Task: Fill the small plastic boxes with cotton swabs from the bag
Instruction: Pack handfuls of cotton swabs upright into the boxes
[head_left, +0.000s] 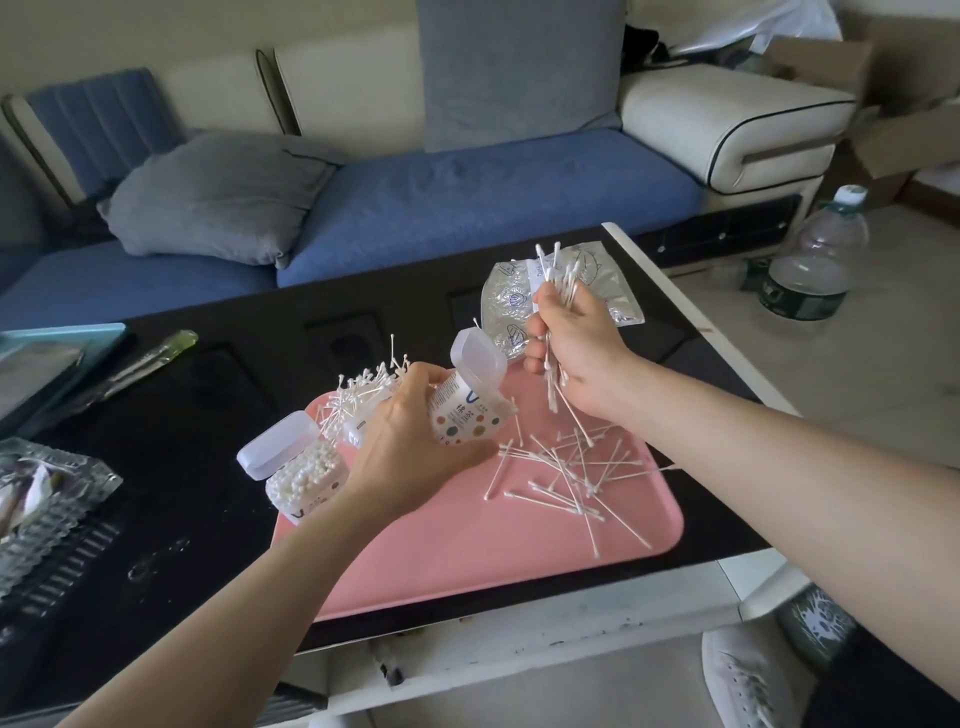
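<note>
My left hand grips a small plastic box with a dotted label, tilted, its hinged lid flipped open toward the right. My right hand holds a bundle of cotton swabs upright, just right of that box's mouth. Another box, packed with swabs and with its lid open, stands at the pink tray's left edge. Behind my left hand a third box bristles with swabs sticking out. Loose swabs lie scattered on the pink tray. The clear plastic bag lies behind my right hand.
The tray sits on a black table. A clear plastic package lies at the left edge, a teal item and a green-handled tool further back. A large water bottle stands on the floor to the right; a blue sofa is behind.
</note>
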